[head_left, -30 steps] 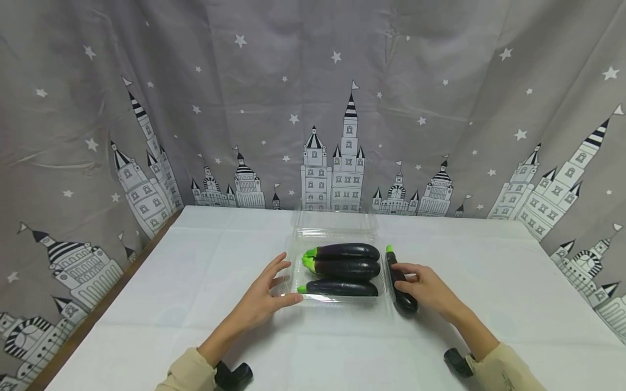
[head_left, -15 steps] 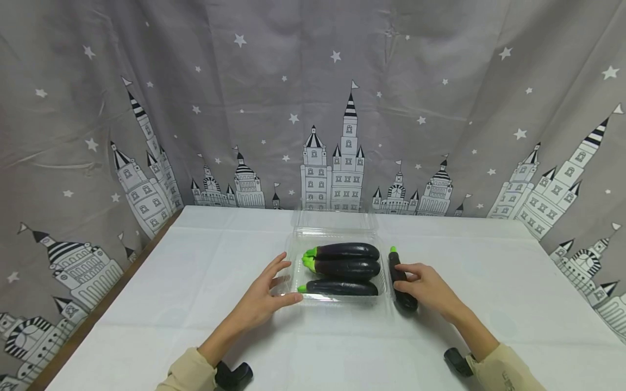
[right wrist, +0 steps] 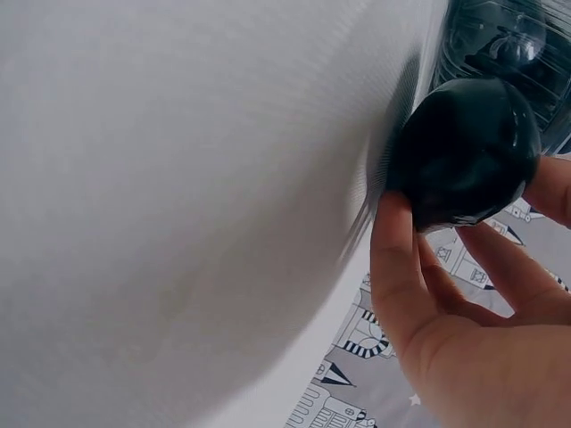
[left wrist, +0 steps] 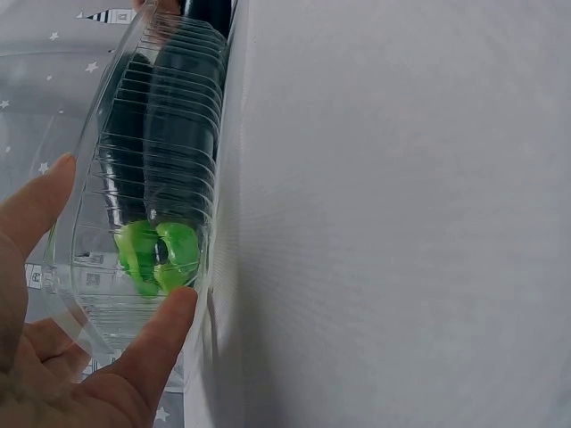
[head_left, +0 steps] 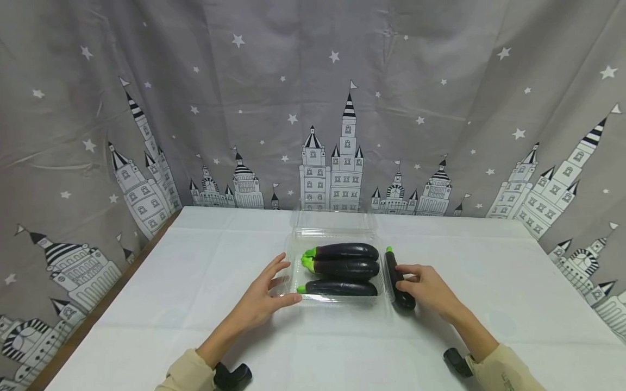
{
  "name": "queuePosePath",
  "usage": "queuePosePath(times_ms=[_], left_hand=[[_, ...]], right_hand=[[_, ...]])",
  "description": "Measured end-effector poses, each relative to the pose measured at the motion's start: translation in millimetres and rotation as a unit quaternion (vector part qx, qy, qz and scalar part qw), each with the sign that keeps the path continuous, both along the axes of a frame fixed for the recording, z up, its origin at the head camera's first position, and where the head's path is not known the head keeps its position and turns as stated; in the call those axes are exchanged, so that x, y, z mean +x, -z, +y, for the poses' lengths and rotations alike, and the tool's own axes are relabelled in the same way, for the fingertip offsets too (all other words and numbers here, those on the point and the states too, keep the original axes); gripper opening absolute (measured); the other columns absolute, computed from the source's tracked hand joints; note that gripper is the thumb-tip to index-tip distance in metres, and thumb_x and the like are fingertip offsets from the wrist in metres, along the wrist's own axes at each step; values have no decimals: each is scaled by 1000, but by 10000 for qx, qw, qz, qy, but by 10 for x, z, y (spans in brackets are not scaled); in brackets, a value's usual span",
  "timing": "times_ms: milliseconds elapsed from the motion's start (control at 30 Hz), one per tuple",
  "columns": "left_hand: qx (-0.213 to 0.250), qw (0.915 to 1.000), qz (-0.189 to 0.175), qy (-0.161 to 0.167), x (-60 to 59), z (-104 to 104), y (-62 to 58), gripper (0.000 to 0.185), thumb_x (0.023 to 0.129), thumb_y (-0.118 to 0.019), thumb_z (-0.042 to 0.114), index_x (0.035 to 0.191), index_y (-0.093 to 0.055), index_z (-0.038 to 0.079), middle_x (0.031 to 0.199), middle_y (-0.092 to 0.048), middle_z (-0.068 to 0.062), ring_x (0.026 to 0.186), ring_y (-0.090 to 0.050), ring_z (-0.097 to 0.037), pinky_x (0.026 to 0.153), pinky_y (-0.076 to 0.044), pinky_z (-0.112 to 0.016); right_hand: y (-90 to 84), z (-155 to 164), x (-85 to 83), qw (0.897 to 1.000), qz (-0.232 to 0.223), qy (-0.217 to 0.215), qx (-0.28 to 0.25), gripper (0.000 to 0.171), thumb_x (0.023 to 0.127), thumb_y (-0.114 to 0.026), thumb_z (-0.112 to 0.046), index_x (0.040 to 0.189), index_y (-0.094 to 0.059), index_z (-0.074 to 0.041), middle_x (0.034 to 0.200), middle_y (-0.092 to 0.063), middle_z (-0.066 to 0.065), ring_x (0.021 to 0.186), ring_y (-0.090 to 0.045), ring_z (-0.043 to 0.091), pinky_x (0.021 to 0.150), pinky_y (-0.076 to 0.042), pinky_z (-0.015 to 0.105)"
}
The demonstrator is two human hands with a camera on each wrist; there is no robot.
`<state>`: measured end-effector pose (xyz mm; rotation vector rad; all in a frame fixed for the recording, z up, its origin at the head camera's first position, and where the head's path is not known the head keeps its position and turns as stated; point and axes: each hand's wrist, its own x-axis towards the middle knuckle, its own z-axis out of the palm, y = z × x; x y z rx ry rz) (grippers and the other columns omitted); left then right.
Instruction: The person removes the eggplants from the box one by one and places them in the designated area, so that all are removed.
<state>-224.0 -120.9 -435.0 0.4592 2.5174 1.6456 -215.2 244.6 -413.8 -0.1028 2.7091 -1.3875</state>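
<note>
A clear plastic clamshell container [head_left: 336, 232] stands open mid-table with three dark purple eggplants [head_left: 344, 267] lying side by side in it. My left hand [head_left: 281, 279] rests on the container's left end with straight, spread fingers, and the thumb is at the front corner. In the left wrist view the ribbed container wall [left wrist: 98, 267] shows green stems [left wrist: 156, 254] behind it. A fourth eggplant [head_left: 398, 279] lies on the cloth just right of the container. My right hand [head_left: 409, 280] grips its near half. In the right wrist view the thumb [right wrist: 393, 259] and fingers pinch its round end [right wrist: 464, 152].
A white cloth [head_left: 195, 271] covers the table. The grey castle-print curtain [head_left: 313, 108] hangs close behind. The table's brown left edge [head_left: 112, 296] shows. The container's lid [head_left: 335, 220] stands up at the back. Black wrist mounts [head_left: 233, 374] sit near the front edge.
The right hand and the loose eggplant have edged slightly toward the container. The left hand has stayed where it was.
</note>
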Motion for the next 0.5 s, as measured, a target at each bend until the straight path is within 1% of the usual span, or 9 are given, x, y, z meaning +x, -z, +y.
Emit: queuePosePath(times_ms=[233,500], left_hand=[[3,10000,-3,-6,2,-3,-1,84,80,-83,30,148,-40,3,163,-18,-4,135,-39,-47,102,-42,-55],[20,10000,-7,-3,8,-5,-5,84,80,-83,29,148,-40,3,163,-18,-5,134,-39,-47,103,-42,-55]], right_hand=[[-1,-11,2,9998,32,99,150,49,90,-66,-13,135,-55,5,116,-66,24,106,-64,34,88,-52,48],[9,-6,9,9991,168,144,362,47,90,-68,-16,134,-58,-1,124,-60,25,110,-59,36,83,-54,45]])
